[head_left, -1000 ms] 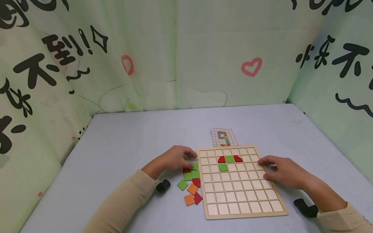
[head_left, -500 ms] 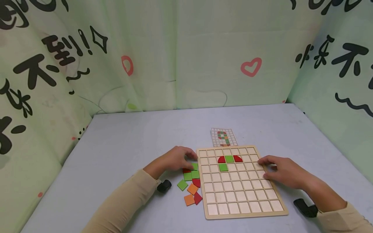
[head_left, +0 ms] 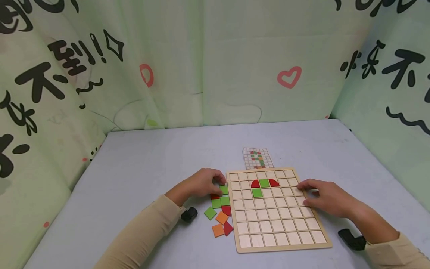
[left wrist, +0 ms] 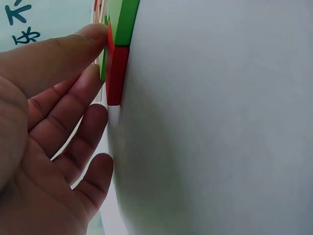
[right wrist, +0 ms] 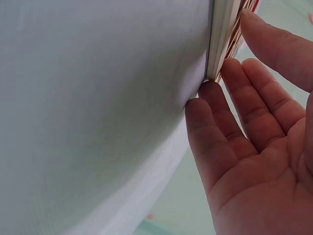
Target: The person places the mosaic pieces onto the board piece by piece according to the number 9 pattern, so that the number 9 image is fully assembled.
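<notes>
My left hand (head_left: 203,182) rests beside the board's left edge, over a small pile of flat tiles. Its thumb and forefinger are bent loosely around a green tile (head_left: 224,190); in the left wrist view the thumb tip touches a red tile (left wrist: 116,78) at its edge, and a firm pinch cannot be seen. A wooden grid board (head_left: 279,226) lies flat, with two red quarter-round tiles and two green square tiles in its upper cells. Along the board's right edge my right hand (head_left: 330,197) rests with fingers fairly straight, its thumb on the near side.
More tiles lie left of the board: green squares (head_left: 210,213), orange squares (head_left: 218,230) and red rounded pieces (head_left: 228,229). Behind the board is a pattern card (head_left: 258,158), its lower edge meeting the board. A printed curtain (head_left: 235,74) encloses the white table (head_left: 168,149).
My left forefinger has drawn slightly left, away from the board's edge and closer to the green tile. My right hand and the tiles on the board stay where they were.
</notes>
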Demonstrator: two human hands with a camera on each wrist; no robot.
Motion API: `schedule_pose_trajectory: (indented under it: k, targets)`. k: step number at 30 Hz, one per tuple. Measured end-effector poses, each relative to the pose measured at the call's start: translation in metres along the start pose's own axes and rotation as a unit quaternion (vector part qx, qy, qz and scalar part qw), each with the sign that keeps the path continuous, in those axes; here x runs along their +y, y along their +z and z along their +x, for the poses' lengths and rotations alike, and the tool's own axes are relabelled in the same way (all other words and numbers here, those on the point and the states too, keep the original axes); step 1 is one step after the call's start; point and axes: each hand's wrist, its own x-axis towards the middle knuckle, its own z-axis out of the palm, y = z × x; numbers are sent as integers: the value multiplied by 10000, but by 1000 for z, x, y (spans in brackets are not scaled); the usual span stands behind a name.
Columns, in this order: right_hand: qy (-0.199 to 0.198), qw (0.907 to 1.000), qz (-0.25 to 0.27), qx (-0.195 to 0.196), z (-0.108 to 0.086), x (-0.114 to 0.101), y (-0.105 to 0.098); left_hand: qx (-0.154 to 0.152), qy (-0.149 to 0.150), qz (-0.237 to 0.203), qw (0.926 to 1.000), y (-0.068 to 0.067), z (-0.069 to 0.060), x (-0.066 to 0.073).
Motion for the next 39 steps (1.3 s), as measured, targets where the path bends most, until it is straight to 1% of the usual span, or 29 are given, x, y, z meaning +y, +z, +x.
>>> schedule_pose_trajectory:
  k: [7, 17, 26, 33, 39]
  targets:
    - [-64, 10000, -13, -9, -1, 1, -1, -20, 50, 91, 9999, -1, 0, 1]
    - [-59, 10000, 0, -1, -1, 1, 0, 53, 53, 176, 9998, 0, 1, 0]
    - [-31, 10000, -21, 11, 0, 1, 0, 111, 116, 403, 9991, 1, 2, 0]
    - [25, 10000, 23, -35, 0, 0, 0, 168, 68, 377, 9991, -1, 1, 1]
    - [-22, 10000, 16, -8, 1, 0, 0, 182, 61, 304, 9994, -3, 1, 2]
